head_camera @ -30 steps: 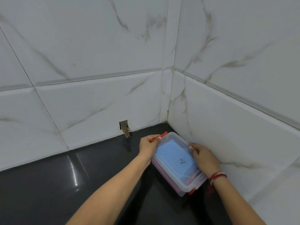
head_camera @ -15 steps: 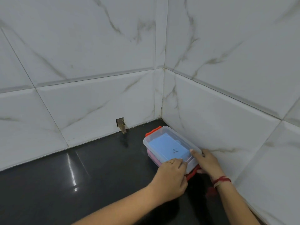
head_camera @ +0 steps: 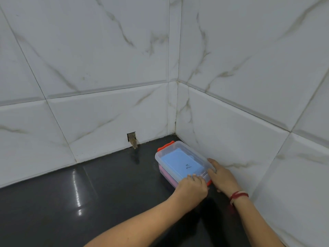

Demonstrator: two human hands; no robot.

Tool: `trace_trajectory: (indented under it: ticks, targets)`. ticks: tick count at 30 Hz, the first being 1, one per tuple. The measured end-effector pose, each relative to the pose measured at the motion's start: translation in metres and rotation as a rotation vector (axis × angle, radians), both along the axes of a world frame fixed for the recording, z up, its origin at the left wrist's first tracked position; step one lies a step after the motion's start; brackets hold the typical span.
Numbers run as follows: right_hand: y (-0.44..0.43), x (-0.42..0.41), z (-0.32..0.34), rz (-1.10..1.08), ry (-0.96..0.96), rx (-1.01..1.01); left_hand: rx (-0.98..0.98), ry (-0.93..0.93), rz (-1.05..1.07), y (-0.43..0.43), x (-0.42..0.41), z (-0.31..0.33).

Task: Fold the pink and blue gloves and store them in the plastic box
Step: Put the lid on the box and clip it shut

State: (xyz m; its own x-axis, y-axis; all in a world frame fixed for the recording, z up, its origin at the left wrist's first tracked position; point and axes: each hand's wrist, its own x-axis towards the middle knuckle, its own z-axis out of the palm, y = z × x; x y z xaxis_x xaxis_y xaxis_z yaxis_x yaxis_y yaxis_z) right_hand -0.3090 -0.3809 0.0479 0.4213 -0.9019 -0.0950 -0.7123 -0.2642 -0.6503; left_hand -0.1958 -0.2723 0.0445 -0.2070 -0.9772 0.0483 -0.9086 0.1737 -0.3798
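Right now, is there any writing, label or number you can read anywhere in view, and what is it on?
One dark handwritten mark on the blue glove, seen through the clear lid of the plastic box: two strokes, perhaps "7l" upside down; not legible for certain.
Nothing else readable.

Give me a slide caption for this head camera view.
Both hands, left and right, press the near end of a lidded clear plastic box holding blue and pink gloves.
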Motion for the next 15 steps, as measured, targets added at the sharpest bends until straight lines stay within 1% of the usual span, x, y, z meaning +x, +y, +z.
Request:
trace_trajectory:
  ticks: [2,5,6,8,9,10,11,12,13,14,15]
  targets:
    - [-0.001,0.004,0.001,0.009,0.020,-0.028,-0.004,-0.016,0.031,0.001,0.000,0.001]
    - [-0.002,0.011,0.004,0.003,0.080,-0.067,0.022,0.142,0.029,-0.006,-0.001,0.006]
    - [-0.001,0.012,0.006,-0.013,0.111,-0.071,0.003,0.169,0.019,-0.009,-0.001,0.006]
    - [0.004,0.015,0.010,-0.051,0.241,-0.142,-0.058,0.207,0.019,-0.010,0.000,0.005]
    - [0.008,0.015,0.013,-0.076,0.338,-0.230,-0.106,0.258,0.020,-0.008,0.002,0.003]
    - [0.011,0.015,0.016,-0.097,0.414,-0.328,-0.183,0.378,0.027,-0.004,0.006,0.001]
    - [0.013,0.015,0.019,-0.098,0.432,-0.420,-0.271,0.552,0.067,-0.002,0.012,-0.001]
    - [0.015,0.016,0.021,-0.072,0.382,-0.480,-0.340,0.731,0.154,0.001,0.020,-0.002]
    - [0.018,0.018,0.023,-0.025,0.302,-0.499,-0.375,0.867,0.260,0.002,0.031,-0.004]
    - [0.021,0.020,0.025,0.035,0.242,-0.480,-0.371,0.956,0.375,0.003,0.043,-0.006]
    - [0.025,0.023,0.025,0.100,0.224,-0.438,-0.326,1.023,0.488,0.003,0.055,-0.011]
